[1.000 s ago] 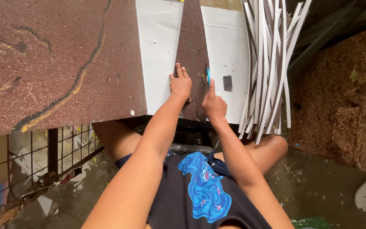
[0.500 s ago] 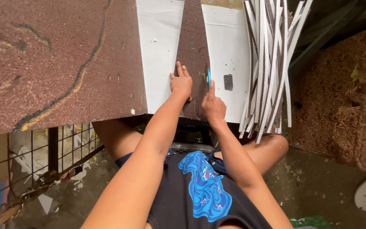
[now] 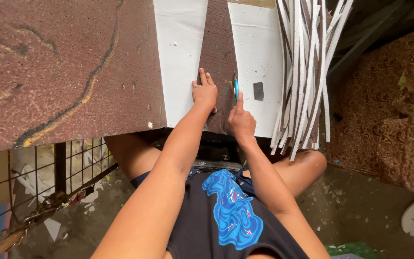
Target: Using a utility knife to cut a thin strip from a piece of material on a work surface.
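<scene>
A stained, paint-flecked concrete floor [image 3: 360,211] lies below, with a wire mesh panel [image 3: 39,177] left and patterned brown fabric [image 3: 389,110] right.

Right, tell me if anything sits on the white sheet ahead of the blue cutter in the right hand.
Yes. The right hand holds the slim blue cutter at the edge of the brown tapered strip. A small dark grey rectangular piece lies on the white foam sheet just beside the blade, not directly ahead.

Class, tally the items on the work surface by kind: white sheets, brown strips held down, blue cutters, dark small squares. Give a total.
White sheets: 2
Brown strip: 1
Blue cutter: 1
Small dark square: 1
Total: 5
</scene>
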